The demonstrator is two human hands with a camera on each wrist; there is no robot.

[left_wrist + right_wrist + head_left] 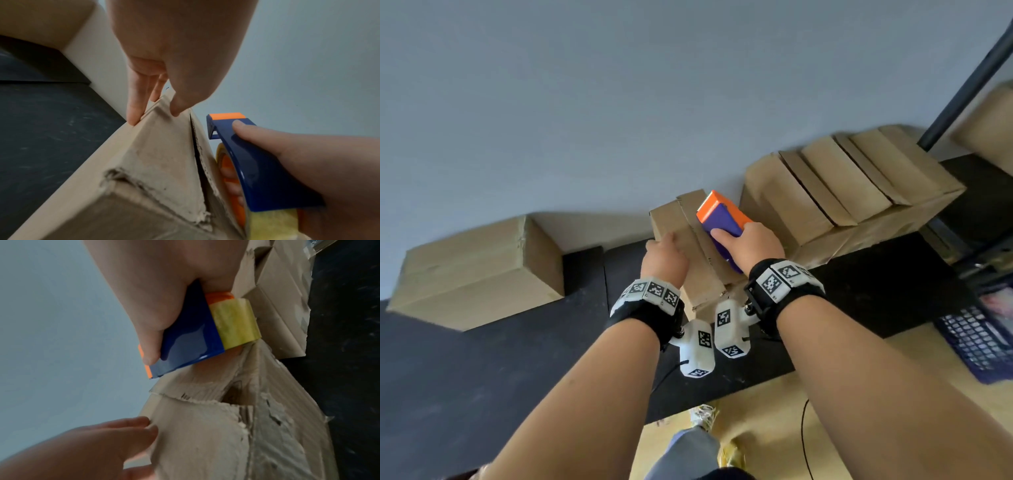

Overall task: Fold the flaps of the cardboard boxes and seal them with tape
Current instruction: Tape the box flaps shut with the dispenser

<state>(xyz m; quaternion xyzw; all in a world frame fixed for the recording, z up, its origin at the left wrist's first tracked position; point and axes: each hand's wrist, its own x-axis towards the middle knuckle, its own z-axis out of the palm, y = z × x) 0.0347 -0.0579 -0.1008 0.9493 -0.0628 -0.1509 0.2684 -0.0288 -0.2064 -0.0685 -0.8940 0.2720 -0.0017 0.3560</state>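
Observation:
A small cardboard box stands on the black table top, its two top flaps folded down with a dark seam between them. My left hand grips the box's left top edge, thumb on the left flap and fingers down the side wall. My right hand holds a blue and orange tape dispenser against the right flap, thumb on its blue cover. The yellowish tape roll sits at the dispenser's near end, over the box's torn near corner.
A larger closed box stands at the left against the wall. A pile of folded cartons lies close on the right. A blue basket and a black pole are at the far right.

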